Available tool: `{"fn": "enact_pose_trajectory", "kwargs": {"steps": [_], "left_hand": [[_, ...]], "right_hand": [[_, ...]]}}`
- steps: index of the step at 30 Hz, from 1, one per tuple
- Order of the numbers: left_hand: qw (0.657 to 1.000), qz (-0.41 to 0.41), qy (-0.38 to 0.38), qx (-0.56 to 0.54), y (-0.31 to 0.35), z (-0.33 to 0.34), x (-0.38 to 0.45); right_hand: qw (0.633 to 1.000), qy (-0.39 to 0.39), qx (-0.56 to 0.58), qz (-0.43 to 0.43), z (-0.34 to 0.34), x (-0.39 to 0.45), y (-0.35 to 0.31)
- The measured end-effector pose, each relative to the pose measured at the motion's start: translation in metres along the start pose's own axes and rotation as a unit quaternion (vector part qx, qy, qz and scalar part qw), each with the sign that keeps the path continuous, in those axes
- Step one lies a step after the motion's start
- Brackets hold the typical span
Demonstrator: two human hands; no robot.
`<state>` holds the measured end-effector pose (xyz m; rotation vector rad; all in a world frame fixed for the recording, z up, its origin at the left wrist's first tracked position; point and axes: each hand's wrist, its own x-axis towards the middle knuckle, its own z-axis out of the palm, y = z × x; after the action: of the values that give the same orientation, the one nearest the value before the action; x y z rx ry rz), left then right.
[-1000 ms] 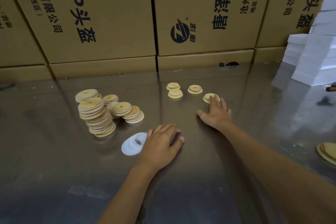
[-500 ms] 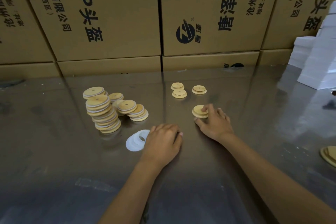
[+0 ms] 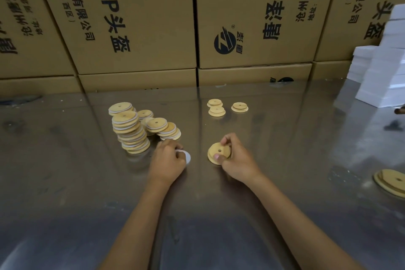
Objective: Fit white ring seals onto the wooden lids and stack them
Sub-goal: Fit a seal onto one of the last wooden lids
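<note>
At centre frame, a person's right hand [image 3: 237, 159] pinches a round wooden lid [image 3: 219, 153] with a small centre hole, tilted toward the camera above a reflective metal table [image 3: 285, 182]. Just left of it, the left hand [image 3: 167, 161] curls over a white ring seal [image 3: 186, 156] lying on the table. Leaning stacks of sealed lids [image 3: 133, 129] stand at centre left; three loose lids [image 3: 226, 106] lie beyond. Printed cardboard cartons [image 3: 140, 17] fill the background, with white boxes [image 3: 385, 68] at right.
</note>
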<state>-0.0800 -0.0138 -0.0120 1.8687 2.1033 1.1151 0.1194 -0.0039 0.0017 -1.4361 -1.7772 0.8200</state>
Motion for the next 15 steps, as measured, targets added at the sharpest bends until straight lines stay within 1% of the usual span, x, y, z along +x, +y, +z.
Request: {"fn": "enact_pose_trajectory", "kwargs": {"steps": [3,7,10,11,13,15], "left_hand": [[1.0,0.012,0.006,-0.001,0.0,-0.003,-0.003],[0.995,0.086,0.043,0.012,0.0,-0.007,-0.006],[0.989,0.116,0.087,-0.024,0.003,-0.009,-0.009],[0.988,0.106,0.093,-0.056,0.005,-0.009,-0.011],[0.984,0.062,0.086,-0.14,0.01,-0.01,-0.013],[0.969,0.009,0.07,-0.236,0.017,-0.011,-0.015]], "right_hand": [[0.997,-0.013,0.074,-0.027,0.011,0.0,-0.014],[0.986,-0.038,0.162,0.033,0.021,0.003,-0.017],[0.976,-0.052,0.2,0.063,0.018,0.008,-0.011],[0.97,-0.042,0.229,0.071,0.016,0.008,-0.009],[0.949,-0.013,0.302,0.089,0.014,0.007,-0.009],[0.93,-0.005,0.353,0.098,0.013,0.004,-0.01]]}}
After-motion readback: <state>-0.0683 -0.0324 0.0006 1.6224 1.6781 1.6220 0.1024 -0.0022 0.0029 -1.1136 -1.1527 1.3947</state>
